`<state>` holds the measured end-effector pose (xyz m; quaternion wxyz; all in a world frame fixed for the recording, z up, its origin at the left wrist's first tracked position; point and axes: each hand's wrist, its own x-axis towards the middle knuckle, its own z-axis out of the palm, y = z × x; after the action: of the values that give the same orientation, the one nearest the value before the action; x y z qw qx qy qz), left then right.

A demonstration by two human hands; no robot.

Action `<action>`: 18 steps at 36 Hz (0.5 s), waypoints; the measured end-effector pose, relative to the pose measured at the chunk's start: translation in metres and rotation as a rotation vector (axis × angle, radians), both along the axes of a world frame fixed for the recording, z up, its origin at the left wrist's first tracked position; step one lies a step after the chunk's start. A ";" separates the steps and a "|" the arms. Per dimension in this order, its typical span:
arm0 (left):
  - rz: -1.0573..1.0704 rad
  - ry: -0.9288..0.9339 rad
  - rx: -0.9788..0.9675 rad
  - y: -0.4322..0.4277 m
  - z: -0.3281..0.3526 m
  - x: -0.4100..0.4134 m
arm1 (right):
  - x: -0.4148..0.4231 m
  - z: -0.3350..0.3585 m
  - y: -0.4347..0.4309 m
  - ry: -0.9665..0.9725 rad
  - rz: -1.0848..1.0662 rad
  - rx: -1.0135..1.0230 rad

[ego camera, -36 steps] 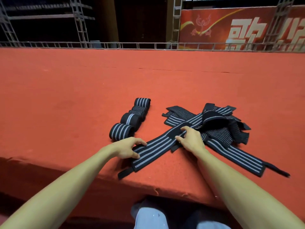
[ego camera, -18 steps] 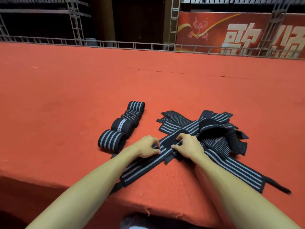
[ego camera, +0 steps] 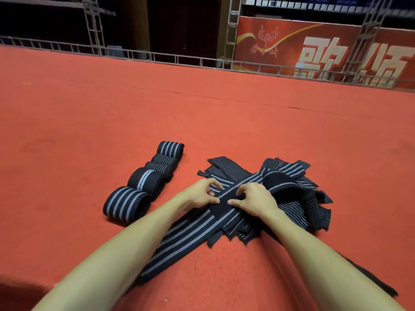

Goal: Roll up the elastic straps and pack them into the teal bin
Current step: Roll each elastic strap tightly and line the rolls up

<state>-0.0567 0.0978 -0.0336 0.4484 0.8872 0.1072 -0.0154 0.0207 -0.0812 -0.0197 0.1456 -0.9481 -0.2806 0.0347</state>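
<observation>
The left hand (ego camera: 201, 195) has slid up the striped strap (ego camera: 176, 244) toward 1 o'clock and now pinches its black patch beside the right hand (ego camera: 256, 199), thumbs nearly touching.

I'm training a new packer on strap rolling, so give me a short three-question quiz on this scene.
1. True or false: the left hand and the right hand both pinch the same flat strap.
2. Multiple choice: the rolled straps lie A) to the left of the loose pile, B) to the right of it, C) on top of it.
3. Fill in: the straps lie on a ___ carpet.
Key: 1 true; 2 A; 3 red.
</observation>
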 end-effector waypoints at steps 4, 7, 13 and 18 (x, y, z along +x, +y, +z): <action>-0.067 0.072 -0.148 0.007 0.007 -0.012 | 0.000 -0.001 -0.004 0.028 -0.035 0.030; -0.147 0.112 -0.149 0.016 0.008 -0.022 | -0.003 0.000 -0.004 0.049 -0.054 0.019; -0.153 0.149 -0.203 0.030 0.009 -0.045 | -0.004 0.005 0.000 0.109 -0.114 0.026; -0.172 0.177 -0.100 0.040 0.002 -0.060 | -0.005 0.006 0.004 0.128 -0.125 -0.004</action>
<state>-0.1164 0.1375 -0.0314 0.4780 0.8648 0.0690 -0.1376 0.0156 -0.0774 -0.0135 0.1633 -0.9598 -0.2112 0.0868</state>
